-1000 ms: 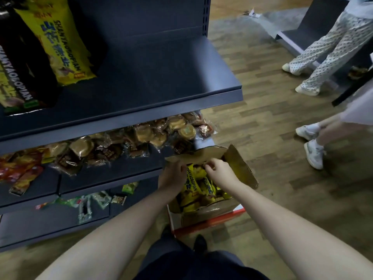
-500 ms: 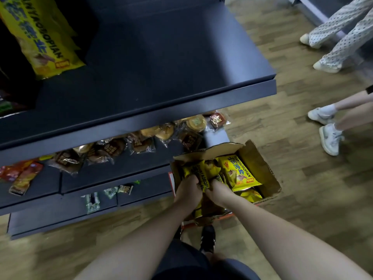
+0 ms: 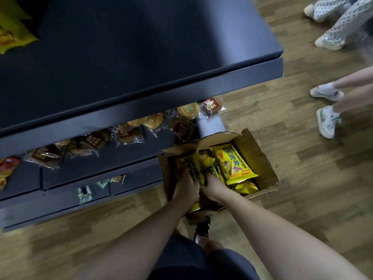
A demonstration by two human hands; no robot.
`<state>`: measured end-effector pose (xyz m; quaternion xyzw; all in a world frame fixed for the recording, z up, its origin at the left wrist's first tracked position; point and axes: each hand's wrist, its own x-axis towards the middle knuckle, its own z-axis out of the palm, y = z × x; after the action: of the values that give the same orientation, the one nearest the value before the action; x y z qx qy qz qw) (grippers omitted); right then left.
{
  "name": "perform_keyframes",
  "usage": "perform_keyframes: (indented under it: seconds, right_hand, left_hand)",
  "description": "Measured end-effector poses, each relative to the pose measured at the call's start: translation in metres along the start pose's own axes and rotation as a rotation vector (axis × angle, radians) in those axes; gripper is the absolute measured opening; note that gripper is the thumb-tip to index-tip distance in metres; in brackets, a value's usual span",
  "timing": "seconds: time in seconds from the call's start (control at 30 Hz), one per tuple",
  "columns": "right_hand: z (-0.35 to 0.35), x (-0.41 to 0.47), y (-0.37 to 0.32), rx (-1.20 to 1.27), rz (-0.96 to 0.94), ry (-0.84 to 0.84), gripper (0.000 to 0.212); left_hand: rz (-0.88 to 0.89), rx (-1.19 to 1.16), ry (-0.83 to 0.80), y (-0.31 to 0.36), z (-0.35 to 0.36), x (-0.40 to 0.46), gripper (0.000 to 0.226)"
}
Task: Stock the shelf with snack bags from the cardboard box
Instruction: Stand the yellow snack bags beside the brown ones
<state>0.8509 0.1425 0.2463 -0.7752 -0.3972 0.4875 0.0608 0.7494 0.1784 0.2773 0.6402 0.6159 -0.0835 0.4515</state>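
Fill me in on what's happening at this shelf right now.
A person is restocking. Both hands, left hand and right hand, are down in the cardboard box on the floor, closed around a yellow snack bag. More yellow bags lie in the box. The top shelf is mostly bare, apart from yellow bags at its far left.

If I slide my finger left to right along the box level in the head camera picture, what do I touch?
Small green packet on the low shelf → left hand → right hand → yellow snack bag lying face-up → brown cardboard box wall
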Motion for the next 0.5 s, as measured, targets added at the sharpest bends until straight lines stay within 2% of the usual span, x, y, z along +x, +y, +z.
perform_keyframes:
  seconds: [0.13,0.23,0.33,0.4,0.5]
  right_hand:
    - [-0.015,-0.002,0.005,-0.104,-0.002,-0.164,0.047]
    - [-0.027,-0.006,0.009,-0.224,0.006,-0.271,0.048]
    - [-0.041,-0.008,0.004,-0.3,-0.061,-0.239,0.039]
    - [-0.047,-0.007,-0.001,-0.294,-0.098,-0.212,0.016]
    - [-0.057,-0.002,-0.009,-0.104,-0.063,-0.186,0.02]
  left_hand:
    - [0.023,0.072,-0.043,0.001,0.01,0.004,0.072]
    - [0.045,0.243,-0.036,0.003,0.016,0.011,0.076]
    - [0.081,0.345,-0.03,0.009,0.02,0.019,0.076]
    - [0.113,0.411,-0.036,0.012,0.02,0.025,0.077]
    - [0.11,0.467,-0.093,0.015,0.018,0.031,0.079]
